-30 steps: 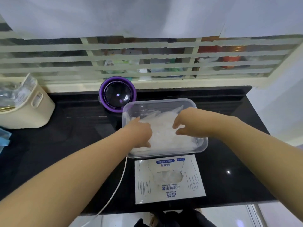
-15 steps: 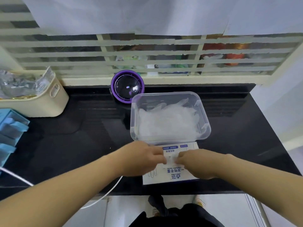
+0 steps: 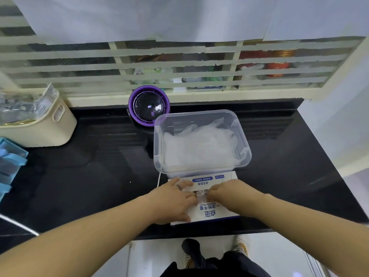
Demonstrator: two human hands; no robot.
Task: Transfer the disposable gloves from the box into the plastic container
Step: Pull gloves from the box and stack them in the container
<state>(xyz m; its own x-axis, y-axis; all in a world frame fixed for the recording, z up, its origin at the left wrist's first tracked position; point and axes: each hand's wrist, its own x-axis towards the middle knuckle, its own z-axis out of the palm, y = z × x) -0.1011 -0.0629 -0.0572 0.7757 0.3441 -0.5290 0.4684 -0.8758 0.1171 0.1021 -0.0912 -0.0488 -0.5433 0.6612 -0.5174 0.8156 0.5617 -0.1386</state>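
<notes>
clear plastic container (image 3: 201, 115) sits on the black counter (image 3: 99, 176) straight ahead of me, lid off, with a loose heap of filmy gloves (image 3: 199, 150) already lying inside it. the glove box (image 3: 212, 213) lies flat on the counter just on my side of the container, its far edge touching or tucked under the container's near wall; i cannot tell which.

both my hands are down on the top face of the box. my left hand (image 3: 171, 200) lies spread over the box's left half with the fingers fairly straight, thumb near the front edge, pressing on the cardboard, its fingertips reaching the opening in the middle. my right hand (image 3: 229, 194) comes in from the other side with its fingers curled in toward the same opening, pinching a crumpled glove tuft (image 3: 200, 195) that pokes up between my two hands. the tuft is right at my fingertips; the heap in the container is beyond them, apart from both hands.

a purple round fan (image 3: 149, 106) stands behind the container's left corner, against the back ledge. a cream basket (image 3: 42, 128) sits far left on the counter, and a thin white cable (image 3: 159, 179) runs down beside the box's left edge.
</notes>
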